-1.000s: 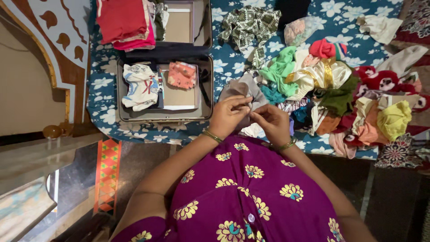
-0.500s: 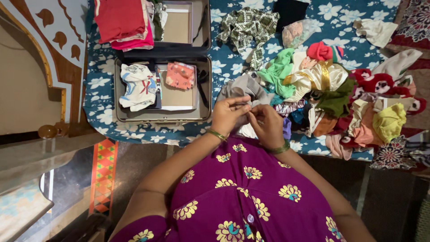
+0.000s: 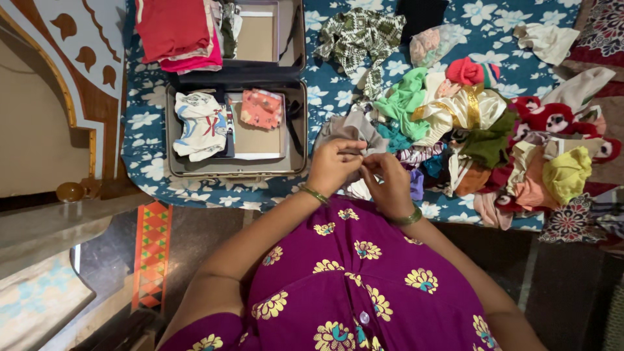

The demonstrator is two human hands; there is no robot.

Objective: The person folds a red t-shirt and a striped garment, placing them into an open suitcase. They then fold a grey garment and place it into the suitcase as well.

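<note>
**Both hands pinched on a grey garment at the bed's near edge**

At the left end of the bed (image 3: 149, 123), an open suitcase (image 3: 296, 123) lies near the front edge, holding a white printed garment (image 3: 201, 123) on its left side and a folded orange one (image 3: 262, 108) beside it. A stack of red and pink folded clothes (image 3: 175, 32) rests on the raised lid behind.

The left arm comes up bent from the elbow, wrist banded by a bangle, and the left hand (image 3: 333, 168) curls over the grey garment (image 3: 351, 127), thumb and fingers closed on its cloth. The right hand (image 3: 390, 185) meets it just beside, fingers bent inward and pinching the same cloth; the two hands touch at the fingertips. The grey garment bunches up behind the hands, close to the bed's front edge, between the suitcase and a loose heap of coloured clothes (image 3: 494, 140) spread toward the right end of the bed.
</note>
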